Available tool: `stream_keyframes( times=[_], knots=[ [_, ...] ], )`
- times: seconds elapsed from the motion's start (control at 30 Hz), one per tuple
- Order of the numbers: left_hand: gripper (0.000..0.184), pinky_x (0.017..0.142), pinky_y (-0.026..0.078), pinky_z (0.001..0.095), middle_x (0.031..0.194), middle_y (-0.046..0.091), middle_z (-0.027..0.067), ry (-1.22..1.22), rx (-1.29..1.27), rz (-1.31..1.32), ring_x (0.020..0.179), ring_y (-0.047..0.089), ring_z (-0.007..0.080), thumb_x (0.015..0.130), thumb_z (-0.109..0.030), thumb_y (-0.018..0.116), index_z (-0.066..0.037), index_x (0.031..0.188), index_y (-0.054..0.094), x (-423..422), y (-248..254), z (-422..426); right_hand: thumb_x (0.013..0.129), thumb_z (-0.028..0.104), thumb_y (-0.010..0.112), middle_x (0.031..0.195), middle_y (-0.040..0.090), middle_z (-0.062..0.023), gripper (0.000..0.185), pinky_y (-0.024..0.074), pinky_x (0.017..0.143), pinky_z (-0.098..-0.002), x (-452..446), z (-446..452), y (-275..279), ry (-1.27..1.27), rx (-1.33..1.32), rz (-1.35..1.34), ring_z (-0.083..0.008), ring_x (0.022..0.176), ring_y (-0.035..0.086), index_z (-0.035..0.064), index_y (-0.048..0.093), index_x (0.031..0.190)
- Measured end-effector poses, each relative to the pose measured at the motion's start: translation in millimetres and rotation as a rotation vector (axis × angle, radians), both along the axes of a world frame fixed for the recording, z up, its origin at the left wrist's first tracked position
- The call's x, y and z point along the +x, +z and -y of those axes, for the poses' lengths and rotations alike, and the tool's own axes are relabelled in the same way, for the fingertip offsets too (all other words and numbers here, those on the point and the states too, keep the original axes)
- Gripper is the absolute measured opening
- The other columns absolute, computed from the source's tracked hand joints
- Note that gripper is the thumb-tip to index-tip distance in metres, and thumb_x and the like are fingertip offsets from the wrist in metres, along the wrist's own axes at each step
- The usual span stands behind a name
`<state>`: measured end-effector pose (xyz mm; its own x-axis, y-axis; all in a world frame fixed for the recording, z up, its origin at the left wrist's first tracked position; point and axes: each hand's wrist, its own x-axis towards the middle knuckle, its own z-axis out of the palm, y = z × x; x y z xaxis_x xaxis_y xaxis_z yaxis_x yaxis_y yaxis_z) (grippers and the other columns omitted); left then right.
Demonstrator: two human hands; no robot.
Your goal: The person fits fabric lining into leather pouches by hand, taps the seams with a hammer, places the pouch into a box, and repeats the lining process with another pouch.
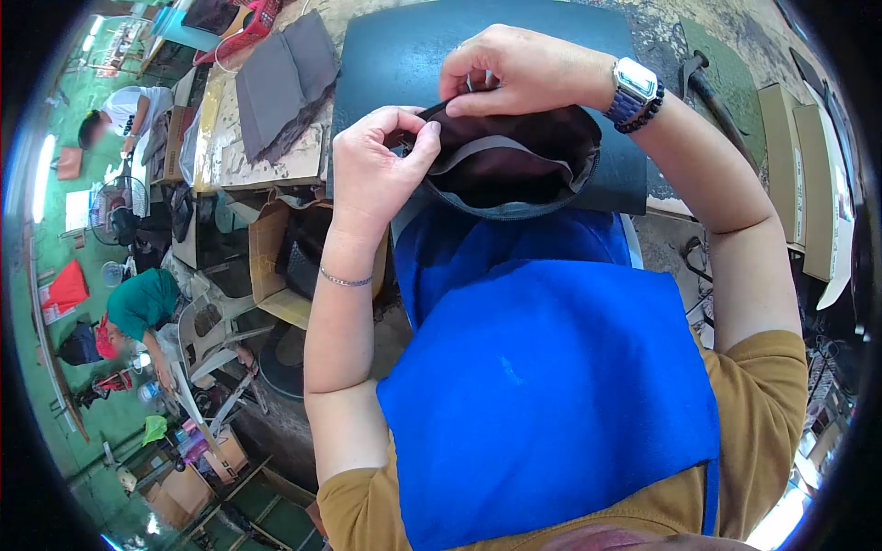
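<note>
A dark pouch (514, 197) lies open toward me at the near edge of a dark board (386, 55), its brown-purple lining and a grey inner pocket edge showing. My left hand (386, 161) pinches the pouch's rim at its left end between thumb and fingers. Close beside it, my right hand (501, 73), with a watch on the wrist, pinches the same rim from above with thumb and index finger. A zipper runs along the pouch's near edge. The fingertips partly hide the bit of rim they hold.
Folded dark fabric pieces (287, 83) lie left of the board. A hammer (717, 106) rests at the right, near cardboard pieces (808, 174). An open cardboard box (276, 257) stands below the table's left side. Two people work far left, near a fan (122, 216).
</note>
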<state>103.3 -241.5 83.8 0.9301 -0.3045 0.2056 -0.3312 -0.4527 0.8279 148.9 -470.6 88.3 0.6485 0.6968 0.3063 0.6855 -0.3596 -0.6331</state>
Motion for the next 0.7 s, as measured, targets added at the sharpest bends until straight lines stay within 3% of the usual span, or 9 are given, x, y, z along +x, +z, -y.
stream_keyframes(
  times=[0.2,0.3,0.43,0.53,0.57,0.7],
  knots=[
    [0.015,0.069,0.053,0.0278,0.086,0.073,0.0105,-0.013,0.045,0.063,0.072,0.066,0.0151,0.080,-0.011,0.075,0.001,0.076,0.068,-3.2,4.1,3.4,0.091,0.020,0.068,0.076,0.068,-0.0120,0.019,0.0521,0.063,-0.0322,1.3,-7.2,-1.7,0.042,0.025,-0.007,-0.0201,0.068,0.064,0.0014,0.066,0.091],
    [0.020,0.068,0.054,0.0276,0.094,0.072,0.0113,-0.061,0.018,0.156,0.077,0.069,0.0163,0.079,-0.013,0.078,0.001,0.089,0.067,-1.9,-5.9,0.1,0.092,0.020,0.067,0.078,0.069,-0.0124,0.018,0.0532,0.066,-0.0325,0.4,-7.2,5.9,0.028,-0.026,-0.043,-0.0211,0.069,0.066,0.0017,0.066,0.093],
    [0.045,0.068,0.055,0.0268,0.109,0.068,0.0134,0.030,-0.229,0.141,0.088,0.072,0.0192,0.079,-0.017,0.081,0.000,0.112,0.056,-16.4,1.2,7.5,0.092,0.019,0.067,0.079,0.070,-0.0127,0.017,0.0544,0.069,-0.0318,-0.3,-6.2,7.4,0.019,-0.050,-0.023,-0.0233,0.072,0.068,0.0019,0.066,0.093],
    [0.040,0.070,0.056,0.0283,0.105,0.069,0.0138,0.057,0.101,0.024,0.087,0.072,0.0188,0.080,-0.018,0.081,0.001,0.108,0.060,-18.2,18.6,0.0,0.091,0.026,0.068,0.085,0.072,-0.0145,0.023,0.0557,0.074,-0.0370,3.6,-5.8,1.6,0.012,-0.045,0.028,-0.0288,0.078,0.070,0.0038,0.069,0.095],
    [0.038,0.070,0.056,0.0293,0.096,0.072,0.0136,0.064,0.090,-0.082,0.084,0.072,0.0188,0.081,-0.021,0.080,0.003,0.107,0.065,-18.3,13.7,-1.7,0.092,0.024,0.068,0.084,0.072,-0.0139,0.021,0.0553,0.072,-0.0352,4.2,-6.2,-0.5,0.021,-0.024,0.029,-0.0273,0.076,0.070,0.0032,0.068,0.095],
    [0.033,0.068,0.055,0.0294,0.084,0.073,0.0121,0.070,0.139,-0.089,0.077,0.072,0.0172,0.083,-0.021,0.076,0.004,0.104,0.071,-19.3,14.5,-1.3,0.093,0.020,0.067,0.081,0.071,-0.0124,0.018,0.0545,0.068,-0.0312,3.5,-6.9,2.2,0.045,-0.017,0.008,-0.0241,0.071,0.069,0.0028,0.068,0.095]
  ],
)
